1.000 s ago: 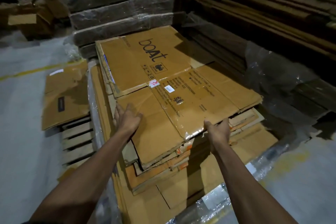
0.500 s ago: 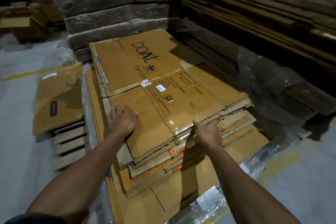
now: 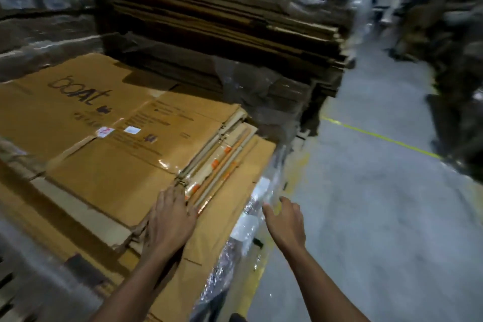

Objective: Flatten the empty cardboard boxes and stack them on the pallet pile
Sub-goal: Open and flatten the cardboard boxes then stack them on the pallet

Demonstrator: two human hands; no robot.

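Tan flattened box, black lettering

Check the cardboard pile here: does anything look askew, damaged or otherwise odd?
Yes. The flattened boxes are not squared up: lower sheets with orange tape jut out past the top box on the right. The plastic wrap at the pile's edge is torn and crumpled. The left hand rests on the near corner; the right hand hangs free.

Head view, angled down, close over cardboard pile, blurred
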